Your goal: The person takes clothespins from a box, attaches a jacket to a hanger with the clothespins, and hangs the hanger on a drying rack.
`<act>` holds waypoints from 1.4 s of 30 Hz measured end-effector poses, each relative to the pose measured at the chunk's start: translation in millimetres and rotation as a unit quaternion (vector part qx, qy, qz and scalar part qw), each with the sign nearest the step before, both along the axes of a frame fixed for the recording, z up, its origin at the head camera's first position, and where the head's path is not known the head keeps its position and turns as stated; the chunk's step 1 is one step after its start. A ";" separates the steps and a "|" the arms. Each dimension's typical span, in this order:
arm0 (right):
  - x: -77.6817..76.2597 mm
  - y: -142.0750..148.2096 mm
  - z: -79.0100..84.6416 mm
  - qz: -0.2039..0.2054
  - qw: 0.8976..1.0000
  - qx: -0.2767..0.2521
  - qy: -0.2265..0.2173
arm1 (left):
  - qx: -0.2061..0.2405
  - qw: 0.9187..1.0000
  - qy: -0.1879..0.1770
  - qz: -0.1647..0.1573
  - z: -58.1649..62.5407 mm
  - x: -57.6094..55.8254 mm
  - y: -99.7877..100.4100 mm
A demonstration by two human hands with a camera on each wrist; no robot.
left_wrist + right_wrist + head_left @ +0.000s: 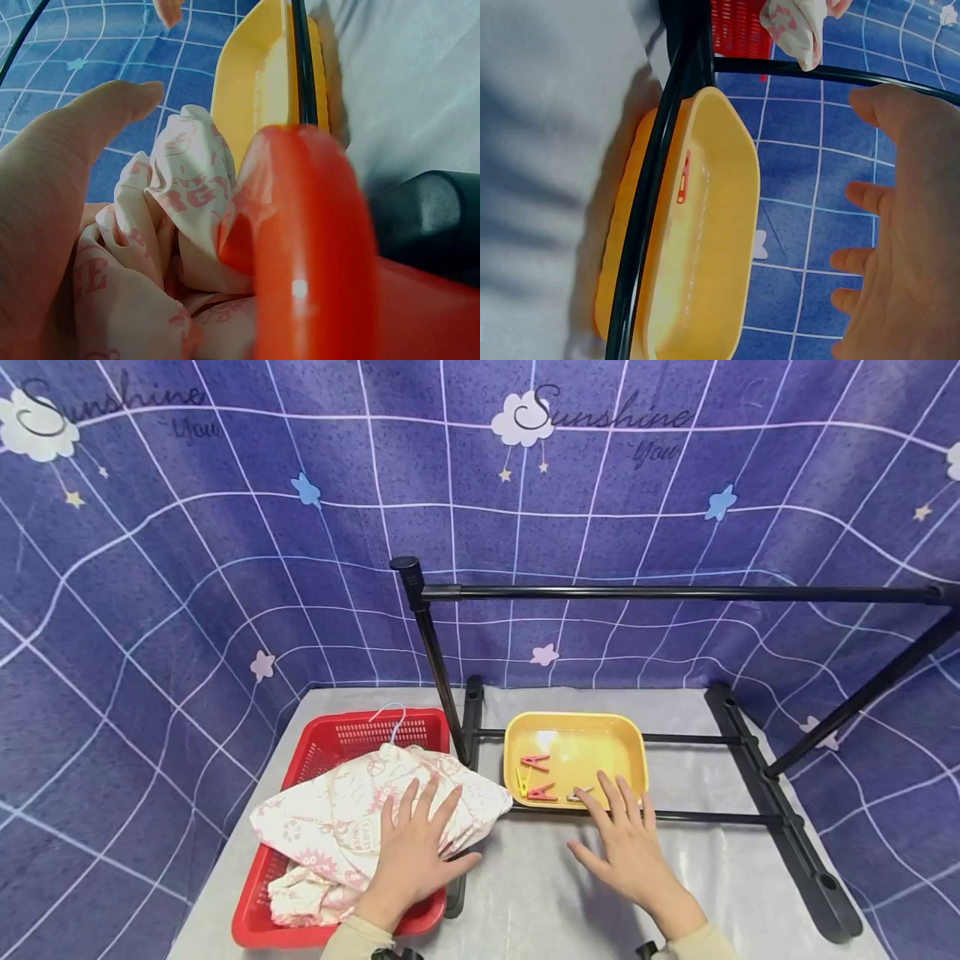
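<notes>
White cloth with pink print point(330, 810) lies bunched in and over a red basket point(251, 893) on the left. The pale blue hook of a hanger point(396, 727) sticks up from the cloth's far edge. My left hand point(412, 856) is over the cloth's right part, fingers spread, thumb pointing right. In the left wrist view the printed folds point(191, 180) sit beside that thumb. My right hand point(630, 852) hovers, fingers apart and holding nothing, at the near edge of a yellow tray point(592, 747). Several small clothespins point(542, 792), some pink, lie in the tray.
A black metal rack point(675, 593) spans the middle and right, its top bar raised above the tray. Two low bars point(697, 817) join its feet point(802, 852); the near one passes in front of the tray. Behind hangs a blue grid-patterned curtain point(480, 527).
</notes>
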State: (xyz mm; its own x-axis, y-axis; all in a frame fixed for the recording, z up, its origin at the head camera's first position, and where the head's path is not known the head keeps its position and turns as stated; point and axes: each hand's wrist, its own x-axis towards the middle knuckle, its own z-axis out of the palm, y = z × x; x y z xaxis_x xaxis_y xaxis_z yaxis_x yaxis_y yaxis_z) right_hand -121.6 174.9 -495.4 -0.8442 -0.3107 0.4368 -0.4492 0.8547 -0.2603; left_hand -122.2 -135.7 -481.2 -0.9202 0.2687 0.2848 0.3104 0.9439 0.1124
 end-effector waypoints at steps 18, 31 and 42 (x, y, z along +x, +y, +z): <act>-12.7 -7.7 7.0 0.038 0.999 0.010 0.018 | 0.048 0.996 0.071 -0.005 16.3 -1.3 -13.0; -20.2 -20.8 14.0 0.057 0.998 0.011 0.023 | 0.075 0.994 0.079 0.021 22.3 1.3 -32.2; -26.3 -32.8 17.0 0.062 0.998 0.010 0.003 | 0.083 0.992 0.084 0.037 24.8 3.3 -50.8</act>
